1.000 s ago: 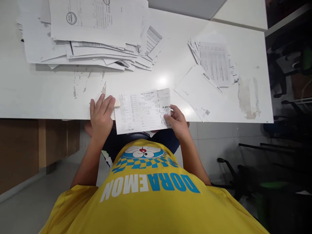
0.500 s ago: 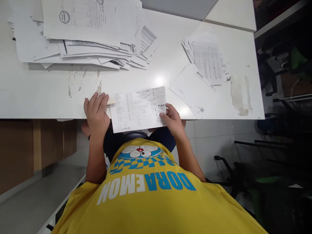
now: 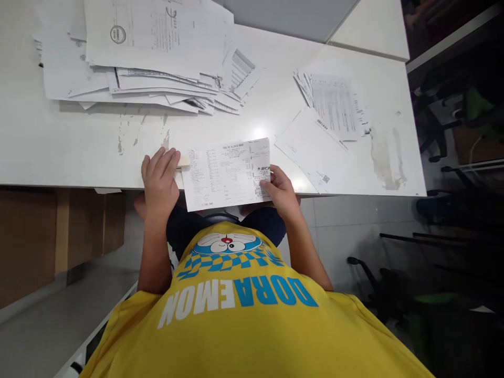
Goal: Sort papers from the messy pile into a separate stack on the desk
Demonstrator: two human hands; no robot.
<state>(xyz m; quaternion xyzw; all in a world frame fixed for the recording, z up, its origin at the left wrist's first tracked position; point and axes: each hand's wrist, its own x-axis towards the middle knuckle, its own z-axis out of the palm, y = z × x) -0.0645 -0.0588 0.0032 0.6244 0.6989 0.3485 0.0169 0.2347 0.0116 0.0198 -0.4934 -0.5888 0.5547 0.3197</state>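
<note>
White table (image 3: 275,58), grey floor (image 3: 334,249), dark chair (image 3: 380,294)

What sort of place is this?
Probably an office: a white desk bears a thick stack of papers and a smaller pile, and your right hand holds a printed sheet.

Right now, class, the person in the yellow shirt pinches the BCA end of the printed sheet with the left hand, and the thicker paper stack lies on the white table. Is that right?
Not quite: the head view shows the right hand pinching the BCA end of the printed sheet. The thicker paper stack does lie on the white table.
</note>
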